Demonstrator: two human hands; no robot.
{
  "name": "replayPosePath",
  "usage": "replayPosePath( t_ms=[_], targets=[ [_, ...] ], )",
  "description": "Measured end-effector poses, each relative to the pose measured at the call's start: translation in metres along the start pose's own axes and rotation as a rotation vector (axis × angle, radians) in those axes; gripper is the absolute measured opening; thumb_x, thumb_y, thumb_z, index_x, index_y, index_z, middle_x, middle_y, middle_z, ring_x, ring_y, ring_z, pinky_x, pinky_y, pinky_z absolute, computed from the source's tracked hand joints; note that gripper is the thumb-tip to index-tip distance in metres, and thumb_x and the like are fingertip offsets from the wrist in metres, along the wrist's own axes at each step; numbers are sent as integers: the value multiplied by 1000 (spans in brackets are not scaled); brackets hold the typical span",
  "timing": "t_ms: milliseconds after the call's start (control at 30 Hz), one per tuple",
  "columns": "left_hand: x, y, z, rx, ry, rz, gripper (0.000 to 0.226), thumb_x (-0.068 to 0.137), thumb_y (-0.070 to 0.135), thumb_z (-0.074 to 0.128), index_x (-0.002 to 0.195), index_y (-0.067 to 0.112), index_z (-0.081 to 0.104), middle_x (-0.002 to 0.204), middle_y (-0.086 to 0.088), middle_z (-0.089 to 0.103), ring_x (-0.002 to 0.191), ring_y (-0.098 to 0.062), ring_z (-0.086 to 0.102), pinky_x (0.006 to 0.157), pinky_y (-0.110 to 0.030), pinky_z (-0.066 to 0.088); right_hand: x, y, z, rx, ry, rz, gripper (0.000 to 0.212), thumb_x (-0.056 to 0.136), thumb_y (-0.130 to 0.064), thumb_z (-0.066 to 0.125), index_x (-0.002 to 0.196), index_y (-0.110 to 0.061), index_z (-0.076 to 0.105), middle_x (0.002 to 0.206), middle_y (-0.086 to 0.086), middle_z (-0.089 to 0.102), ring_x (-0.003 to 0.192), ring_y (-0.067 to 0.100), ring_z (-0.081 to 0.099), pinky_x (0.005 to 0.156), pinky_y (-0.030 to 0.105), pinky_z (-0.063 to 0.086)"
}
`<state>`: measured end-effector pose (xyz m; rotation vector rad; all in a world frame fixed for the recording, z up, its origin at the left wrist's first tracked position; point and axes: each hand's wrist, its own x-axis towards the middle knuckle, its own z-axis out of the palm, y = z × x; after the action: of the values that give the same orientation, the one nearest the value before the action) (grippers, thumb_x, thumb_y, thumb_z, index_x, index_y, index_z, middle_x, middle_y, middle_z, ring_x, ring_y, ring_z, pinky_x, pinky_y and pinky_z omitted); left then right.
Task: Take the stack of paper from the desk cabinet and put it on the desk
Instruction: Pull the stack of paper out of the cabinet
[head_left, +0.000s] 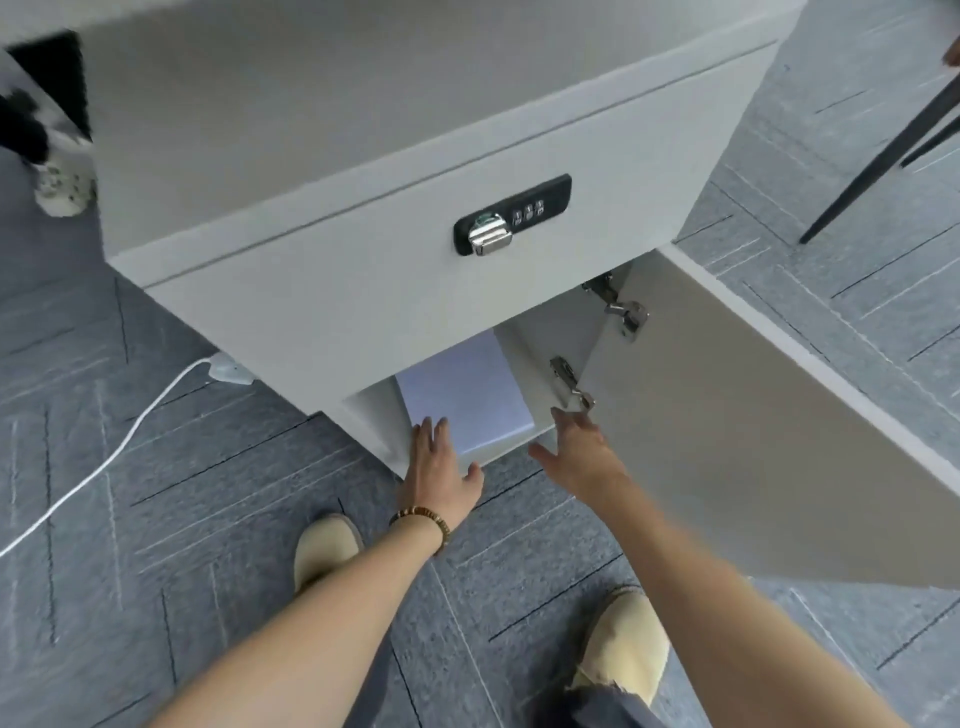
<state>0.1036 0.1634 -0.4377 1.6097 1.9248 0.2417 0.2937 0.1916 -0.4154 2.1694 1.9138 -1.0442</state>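
Observation:
A white stack of paper lies flat on the floor of the open lower compartment of a grey desk cabinet. My left hand, fingers apart, reaches over the compartment's front edge, and its fingertips touch the stack's near left corner. At the near right corner of the stack hovers my right hand, also spread and holding nothing. The cabinet door is swung wide open to the right. Part of the stack is hidden under the drawer front.
Above the compartment is a drawer with a black combination lock. A white cable runs across the grey carpet on the left. Black chair legs stand at the upper right. My two beige shoes are below the hands.

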Motion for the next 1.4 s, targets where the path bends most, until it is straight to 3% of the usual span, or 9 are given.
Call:
replayPosePath(
  t_ms=[267,367,500,600,733,1000,1167,1400],
  targets=[
    [50,-19,59,-106,-27,-224,84,92,26,60,156,8,8,166,-14,3,154,-26,0,120,-41,21,75,12,42,97,-129,73,65,94,-39,55,148,-9,32,142,20,42,128,38,49,104,49,46],
    [66,-22,61,-162,-32,-253,89,89,23,64,156,7,7,164,-19,6,153,-31,2,122,-44,18,83,10,44,133,-130,70,64,92,-26,55,149,-11,30,142,20,40,121,38,54,100,49,50],
    [99,-38,84,-175,-49,-350,99,87,26,70,157,11,2,164,-21,0,153,-32,-1,123,-43,15,110,24,70,208,-159,34,80,86,-11,56,156,-21,19,159,14,21,137,42,41,109,50,44],
    [113,-44,87,-203,-37,-367,104,85,26,73,157,17,-1,165,-18,-7,153,-29,-6,123,-41,14,117,31,76,235,-123,15,81,88,-16,57,157,-21,16,159,15,22,140,41,36,110,49,39],
    [123,-61,96,-236,-3,-455,109,80,26,77,157,15,1,166,-15,3,153,-28,5,123,-39,17,131,37,90,228,-121,-20,82,90,-24,56,158,-18,11,155,18,28,140,40,35,112,51,36],
    [124,-69,108,-280,-19,-503,113,76,28,80,158,19,2,164,-15,8,151,-28,18,121,-38,26,151,36,100,85,-134,-81,103,85,-39,70,159,-17,1,162,15,16,148,38,17,115,52,29],
    [134,-66,106,-201,-26,-530,114,75,43,78,158,27,2,162,-17,14,150,-34,15,116,-46,28,164,27,105,128,-96,-89,108,78,-44,74,158,-20,7,158,13,25,144,36,25,113,50,31],
    [129,-53,115,-258,-16,-564,115,71,50,79,155,35,2,162,-16,1,149,-36,2,112,-49,33,166,28,110,230,-22,-23,108,72,-41,78,157,-16,16,149,15,40,138,36,36,114,46,33]
  ],
)
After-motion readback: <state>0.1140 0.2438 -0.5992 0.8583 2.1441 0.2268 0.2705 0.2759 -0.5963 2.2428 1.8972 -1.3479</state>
